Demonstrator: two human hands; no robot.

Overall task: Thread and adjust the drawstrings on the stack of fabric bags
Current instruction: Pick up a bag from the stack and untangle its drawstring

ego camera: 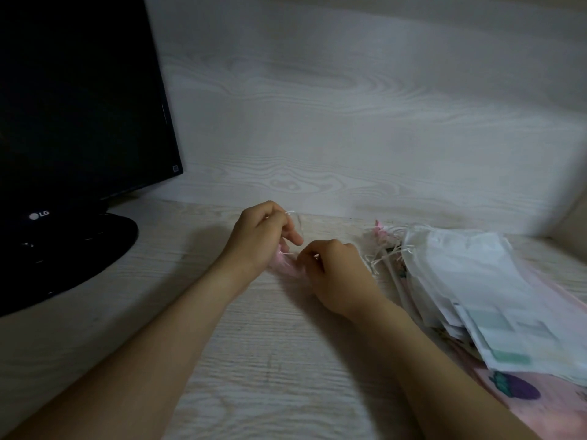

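Observation:
A small pink fabric bag (283, 267) lies bunched on the desk between my two hands, mostly hidden by them. My left hand (260, 236) pinches a thin white drawstring (294, 217) that loops up above its fingers. Just right of it, my right hand (336, 274) has its fingers curled onto the bag's gathered top. A stack of fabric bags (476, 290), white and pink with printed patterns, lies to the right, with loose white drawstring ends (381, 255) spilling toward my right hand.
A black monitor (79, 100) on a round black base (63, 255) fills the left side. A pale wood-grain wall panel (349, 122) rises behind the light wooden desk (270, 360).

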